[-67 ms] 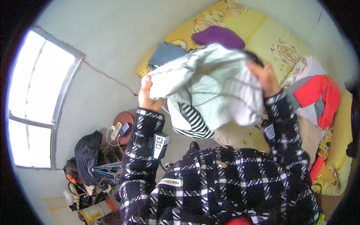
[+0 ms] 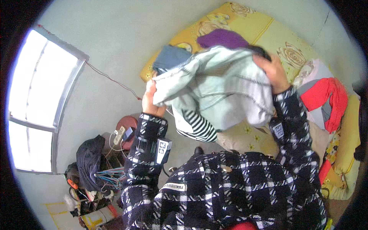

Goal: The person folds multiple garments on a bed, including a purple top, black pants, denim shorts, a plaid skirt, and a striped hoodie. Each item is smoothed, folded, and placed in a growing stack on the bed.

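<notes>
A pale mint-white garment (image 2: pixel 220 78) with dark seam stitching hangs between my hands; its exact kind is hard to make out. My left hand (image 2: pixel 150 100) grips its left edge, thumb on top and fingers closed. At the opposite edge, my right hand (image 2: pixel 273 73) is closed on the cloth, slightly blurred. Below the garment, a black-and-white striped piece of clothing (image 2: pixel 201 126) shows, partly hidden. Just beyond the held cloth, a folded blue-grey garment (image 2: pixel 171 58) and a purple garment (image 2: pixel 222 38) lie on the bed.
The yellow flowered bed (image 2: pixel 268 32) spans the far side. Red and grey clothing (image 2: pixel 326 99) is heaped at right. On the left are a round reddish stool (image 2: pixel 126 124) with a power strip (image 2: pixel 119 134), hangers (image 2: pixel 111 178), dark cloth (image 2: pixel 90 157) and a window (image 2: pixel 42 99).
The garment sways slightly between my hands, and my right hand has shifted a little to the right. Both hands keep hold of it.
</notes>
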Available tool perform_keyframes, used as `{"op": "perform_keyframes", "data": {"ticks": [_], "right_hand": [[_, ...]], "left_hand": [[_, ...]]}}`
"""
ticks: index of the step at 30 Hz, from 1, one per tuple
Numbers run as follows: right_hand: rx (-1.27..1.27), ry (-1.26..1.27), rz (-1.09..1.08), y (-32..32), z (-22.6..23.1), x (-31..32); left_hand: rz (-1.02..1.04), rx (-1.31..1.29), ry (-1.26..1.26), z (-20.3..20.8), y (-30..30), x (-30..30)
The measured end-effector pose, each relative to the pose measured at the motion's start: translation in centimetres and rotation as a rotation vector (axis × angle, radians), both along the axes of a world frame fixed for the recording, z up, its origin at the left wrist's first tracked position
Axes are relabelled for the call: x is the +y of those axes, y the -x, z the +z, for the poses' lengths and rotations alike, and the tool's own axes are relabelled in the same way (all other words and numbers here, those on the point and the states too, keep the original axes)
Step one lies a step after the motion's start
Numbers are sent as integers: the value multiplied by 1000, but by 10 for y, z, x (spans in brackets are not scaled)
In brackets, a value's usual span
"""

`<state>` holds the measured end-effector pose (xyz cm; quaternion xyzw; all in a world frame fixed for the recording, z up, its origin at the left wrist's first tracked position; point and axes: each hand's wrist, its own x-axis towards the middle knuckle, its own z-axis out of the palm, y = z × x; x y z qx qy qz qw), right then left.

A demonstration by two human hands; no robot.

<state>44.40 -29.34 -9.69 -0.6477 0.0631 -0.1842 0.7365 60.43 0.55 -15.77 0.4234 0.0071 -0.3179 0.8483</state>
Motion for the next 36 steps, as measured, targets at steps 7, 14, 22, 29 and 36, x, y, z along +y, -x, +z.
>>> {"op": "perform_keyframes", "data": {"ticks": [7,14,22,29,36], "right_hand": [[-149,96,197,-37,60,-23],[-75,541,495,-60,19,42],[-230,691,655,-73,-28,94],[-24,625,711,-60,-55,103],[-343,502,550,-66,-21,96]], "left_hand": [[-110,-189,-370,-3,19,-22],[-216,-758,-435,56,30,-21],[-601,-786,-525,43,49,-43],[-725,-1197,-1174,67,46,-15],[-315,-1608,-1056,84,32,23]]}}
